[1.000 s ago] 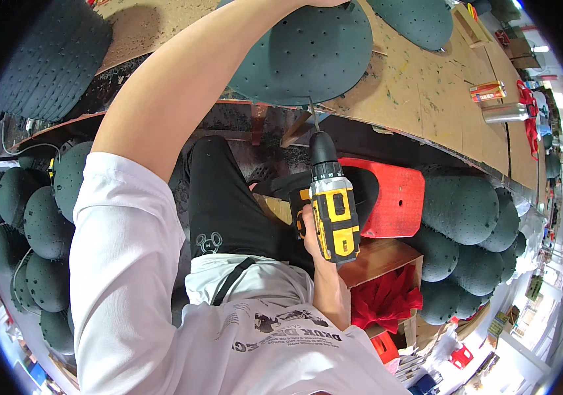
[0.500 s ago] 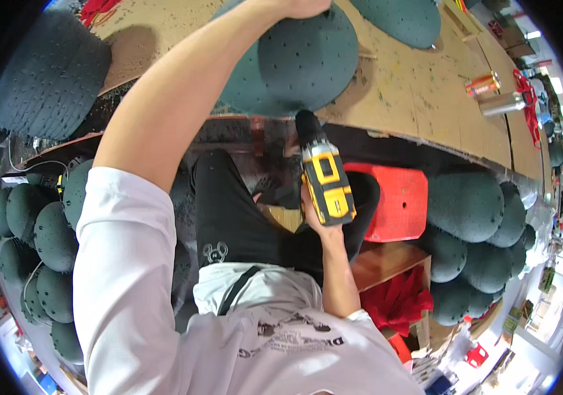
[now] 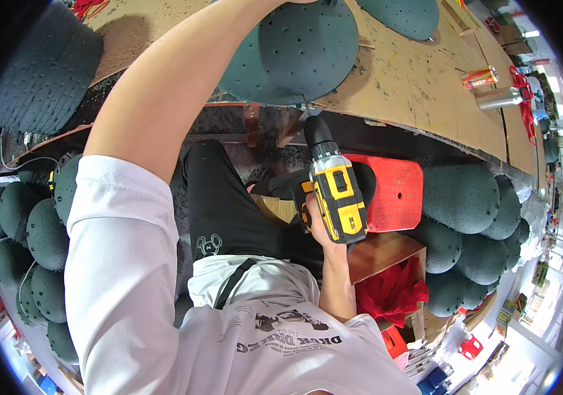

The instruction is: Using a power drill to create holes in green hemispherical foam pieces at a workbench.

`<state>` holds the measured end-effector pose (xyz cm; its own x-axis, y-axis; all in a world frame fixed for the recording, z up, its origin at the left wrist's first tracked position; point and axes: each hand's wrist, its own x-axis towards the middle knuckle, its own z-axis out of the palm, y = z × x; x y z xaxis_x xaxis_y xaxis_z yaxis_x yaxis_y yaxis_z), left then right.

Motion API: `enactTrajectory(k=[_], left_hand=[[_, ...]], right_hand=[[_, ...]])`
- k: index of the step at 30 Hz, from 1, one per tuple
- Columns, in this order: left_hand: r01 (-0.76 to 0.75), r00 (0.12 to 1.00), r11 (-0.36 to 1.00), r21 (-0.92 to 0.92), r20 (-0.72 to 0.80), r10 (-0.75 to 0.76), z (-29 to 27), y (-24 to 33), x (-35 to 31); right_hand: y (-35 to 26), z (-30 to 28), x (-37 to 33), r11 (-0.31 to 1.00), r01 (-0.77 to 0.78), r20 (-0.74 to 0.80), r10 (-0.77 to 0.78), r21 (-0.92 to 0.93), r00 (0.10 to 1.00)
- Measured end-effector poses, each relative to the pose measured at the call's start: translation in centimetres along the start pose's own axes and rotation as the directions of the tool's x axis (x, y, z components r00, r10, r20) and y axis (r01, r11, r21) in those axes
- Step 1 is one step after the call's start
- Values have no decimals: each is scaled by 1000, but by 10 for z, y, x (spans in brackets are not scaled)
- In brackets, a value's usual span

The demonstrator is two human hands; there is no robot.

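Observation:
A yellow-and-black cordless drill [image 3: 339, 191] is in my right hand [image 3: 321, 220], whose fingers close round its handle. The thin drill bit [image 3: 305, 101] points away from me and meets the near rim of a dark green, rounded panel [image 3: 294, 56] dotted with small holes; whether it touches cannot be told. This panel lies on the table with its near edge about at the table's front edge. My left arm reaches across to the panel's far side. Only a sliver of my left hand [image 3: 302, 1] shows at the top edge of the picture, its fingers hidden.
Similar panels are stacked at the left [image 3: 48, 72], and another panel [image 3: 406, 16] lies far right on the brown table [image 3: 420, 99]. A steel cylinder [image 3: 499, 98] lies by an orange can [image 3: 480, 78]. A red stool [image 3: 393, 194] stands right of my leg, near piled panels [image 3: 459, 197].
The drill has come back toward me and slightly right, and its bit now shows at the panel's rim. My left arm stays stretched over the table.

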<state>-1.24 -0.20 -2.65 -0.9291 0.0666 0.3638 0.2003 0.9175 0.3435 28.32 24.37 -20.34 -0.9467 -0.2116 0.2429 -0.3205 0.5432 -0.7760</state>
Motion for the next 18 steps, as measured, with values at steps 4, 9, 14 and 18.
enactTrajectory(k=[4, 9, 14, 18], left_hand=[[-6, 1000, 1000, 11, 22, 6, 3, -2, 1], [-24, 1000, 1000, -10, -7, 24, 1, -3, -1], [-24, 1000, 1000, -19, 14, 24, -2, -2, -3], [6, 1000, 1000, -29, 9, -6, -4, -1, -4]], right_hand=[[-9, -15, -19, 993, 85, -47, -89, -88, 995], [-22, -47, -32, 980, -178, 7, 178, 83, 984], [-36, -78, -14, 969, -215, -12, 218, 120, 976], [-50, -91, 15, 986, -108, 36, 114, -129, 993]])
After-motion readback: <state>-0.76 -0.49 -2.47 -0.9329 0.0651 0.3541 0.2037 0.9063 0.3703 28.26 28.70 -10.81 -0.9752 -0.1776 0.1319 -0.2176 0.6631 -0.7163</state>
